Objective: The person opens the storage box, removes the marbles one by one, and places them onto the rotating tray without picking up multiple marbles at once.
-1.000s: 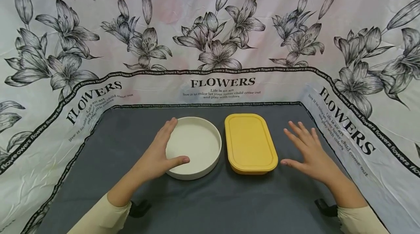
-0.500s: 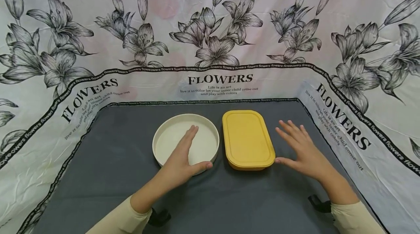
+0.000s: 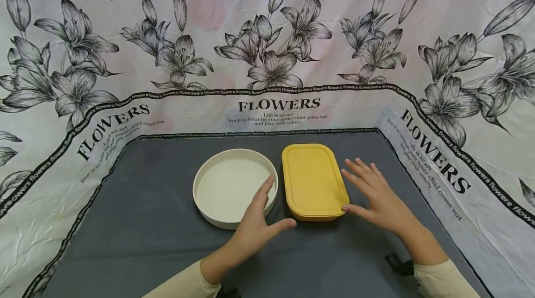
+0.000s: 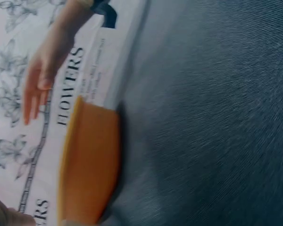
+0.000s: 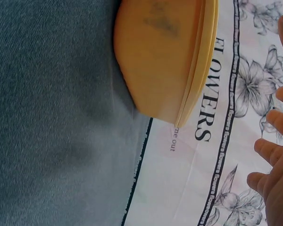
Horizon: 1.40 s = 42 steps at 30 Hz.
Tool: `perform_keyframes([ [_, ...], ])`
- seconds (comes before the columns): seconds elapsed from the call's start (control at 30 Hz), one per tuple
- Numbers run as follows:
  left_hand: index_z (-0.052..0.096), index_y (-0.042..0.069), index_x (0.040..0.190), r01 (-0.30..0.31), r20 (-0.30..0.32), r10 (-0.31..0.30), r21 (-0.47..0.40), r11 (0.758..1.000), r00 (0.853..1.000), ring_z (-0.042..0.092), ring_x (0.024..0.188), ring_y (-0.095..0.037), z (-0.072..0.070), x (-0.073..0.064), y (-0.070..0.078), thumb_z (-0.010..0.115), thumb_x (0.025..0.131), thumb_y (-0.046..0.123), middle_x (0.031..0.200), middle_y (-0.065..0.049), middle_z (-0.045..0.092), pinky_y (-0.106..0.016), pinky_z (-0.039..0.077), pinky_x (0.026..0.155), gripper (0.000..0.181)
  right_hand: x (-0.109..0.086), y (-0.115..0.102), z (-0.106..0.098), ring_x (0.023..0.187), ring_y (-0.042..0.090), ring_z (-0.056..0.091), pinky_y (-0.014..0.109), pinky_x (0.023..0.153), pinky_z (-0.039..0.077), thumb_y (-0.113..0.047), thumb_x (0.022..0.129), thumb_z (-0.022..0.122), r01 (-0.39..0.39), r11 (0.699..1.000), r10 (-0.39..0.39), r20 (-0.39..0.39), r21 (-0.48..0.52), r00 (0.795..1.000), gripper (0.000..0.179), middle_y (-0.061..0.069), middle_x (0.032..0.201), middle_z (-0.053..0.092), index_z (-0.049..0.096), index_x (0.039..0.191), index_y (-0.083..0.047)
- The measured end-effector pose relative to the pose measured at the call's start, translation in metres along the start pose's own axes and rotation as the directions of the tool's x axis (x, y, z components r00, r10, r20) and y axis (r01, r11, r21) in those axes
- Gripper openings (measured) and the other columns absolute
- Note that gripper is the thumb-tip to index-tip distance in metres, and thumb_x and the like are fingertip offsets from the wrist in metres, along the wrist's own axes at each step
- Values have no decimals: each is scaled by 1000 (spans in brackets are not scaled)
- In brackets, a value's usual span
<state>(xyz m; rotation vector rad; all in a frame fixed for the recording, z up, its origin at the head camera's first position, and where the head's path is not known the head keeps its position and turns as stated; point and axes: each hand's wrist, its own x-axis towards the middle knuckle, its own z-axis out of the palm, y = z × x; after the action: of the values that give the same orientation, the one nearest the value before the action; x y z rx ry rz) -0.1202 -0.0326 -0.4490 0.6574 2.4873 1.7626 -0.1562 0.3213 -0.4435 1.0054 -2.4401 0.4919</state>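
In the head view a yellow lidded box (image 3: 315, 179), rectangular with rounded corners, stands on the grey cloth. A round cream dish (image 3: 225, 189) with a low rim is left of it. My left hand (image 3: 257, 226), thumb spread from straight fingers, hovers over the dish's front right edge, between dish and box. My right hand (image 3: 378, 200) is spread at the box's right side, its thumb tip overlapping the lid's edge. The right wrist view shows its fingers (image 5: 278, 155) apart from the box (image 5: 160, 61). Both hands hold nothing.
Grey cloth (image 3: 138, 223) covers the table. A white flower-printed cloth (image 3: 276, 117) with black lettered bands rises behind and along both sides. A black strap piece (image 3: 399, 264) shows beside the right wrist.
My left hand has moved right and toward me, from the dish's left part to its right edge. My right hand has drawn left, closer to the box. Dish and box stay put.
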Motion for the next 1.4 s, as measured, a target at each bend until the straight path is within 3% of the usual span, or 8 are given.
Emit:
perform_keyframes([
  [0.2,12,32,165,-20,-33,19,-31,999,999,18,158,-17,29,3,-12,85,84,47,171,6,12,-46,31,123,111,3,-5,5,157,33,19,52,129,1,-69,95,55,-14,1000,14,-4,-4,1000,88,19,162,37,45,156,-7],
  [0.47,13,17,166,-36,-35,38,46,998,999,13,159,-26,54,9,-31,83,82,53,173,-3,4,-58,29,121,116,6,-8,14,157,33,21,49,129,1,-61,92,68,-27,999,26,31,30,999,84,20,162,37,47,155,-9],
  [0.6,11,12,166,-4,-46,6,44,999,999,14,159,-29,58,11,-42,88,81,42,172,-12,8,-57,28,122,119,8,-12,19,158,31,18,48,129,1,-47,88,80,-35,998,32,57,45,998,85,19,161,38,45,156,-12],
  [0.73,9,8,165,33,-38,-32,13,999,999,19,157,-28,59,15,-50,91,79,33,171,-14,12,-52,28,123,122,9,-18,22,155,38,25,54,128,7,-40,85,84,-42,998,38,82,51,996,84,18,161,40,47,155,-12],
  [0.9,3,7,166,77,14,-76,-68,995,997,20,157,-26,62,20,-54,90,80,26,172,-12,7,-45,30,123,124,12,-26,29,151,41,32,62,124,15,-39,84,84,-53,997,45,119,62,992,80,17,159,44,52,151,-8],
  [1.0,0,6,166,98,32,-95,-95,991,995,18,157,-24,63,25,-56,89,82,22,172,-12,4,-45,31,122,124,15,-28,34,149,42,34,60,125,15,-40,84,84,-64,996,54,151,59,987,79,16,158,45,54,149,-7],
  [1.13,-1,4,165,100,27,-98,-95,990,995,17,157,-23,66,32,-58,89,82,19,172,-12,5,-45,28,123,124,17,-30,39,147,43,37,55,127,13,-42,83,84,-69,997,60,188,46,980,79,15,157,47,55,149,-8],
  [1.4,0,-1,164,102,28,-99,-154,983,995,21,156,-26,70,35,-64,88,83,18,171,-16,10,-44,29,123,121,18,-35,46,145,40,43,66,116,30,-44,84,84,-67,997,59,243,25,968,72,9,153,53,61,144,-12],
])
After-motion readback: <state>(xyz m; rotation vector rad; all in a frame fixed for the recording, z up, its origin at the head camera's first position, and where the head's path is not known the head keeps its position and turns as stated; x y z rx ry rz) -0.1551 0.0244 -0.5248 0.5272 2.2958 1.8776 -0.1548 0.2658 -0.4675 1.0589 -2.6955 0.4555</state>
